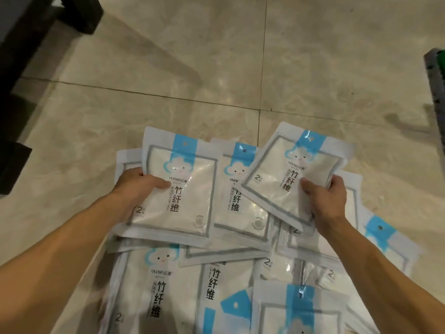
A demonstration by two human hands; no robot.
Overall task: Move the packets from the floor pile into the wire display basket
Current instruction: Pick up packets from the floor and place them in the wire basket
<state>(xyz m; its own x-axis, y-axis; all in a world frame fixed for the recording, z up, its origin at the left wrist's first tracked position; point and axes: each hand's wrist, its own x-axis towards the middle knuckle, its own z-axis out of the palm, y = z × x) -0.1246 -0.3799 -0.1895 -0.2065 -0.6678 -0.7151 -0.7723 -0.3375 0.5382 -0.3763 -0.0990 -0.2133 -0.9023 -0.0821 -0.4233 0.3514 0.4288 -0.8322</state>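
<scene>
I see both forearms reaching forward over the pile (216, 285) of packets on the tiled floor (168, 80). Left hand (137, 186) grips a packet (178, 189) at its left edge, thumb on top, fingers under. Right hand (325, 198) pinches a second packet (286, 174) at its near right corner, tilted, lifted above the pile. Basket not in view

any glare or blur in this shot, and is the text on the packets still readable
Head view: glare streaks the glossy floor and the left packet; big black characters stay readable, small print is smeared. Head view: the lower left corner blurs, and wide-angle bend curves the tile seams. The left hand and right hand look fairly sharp.
</scene>
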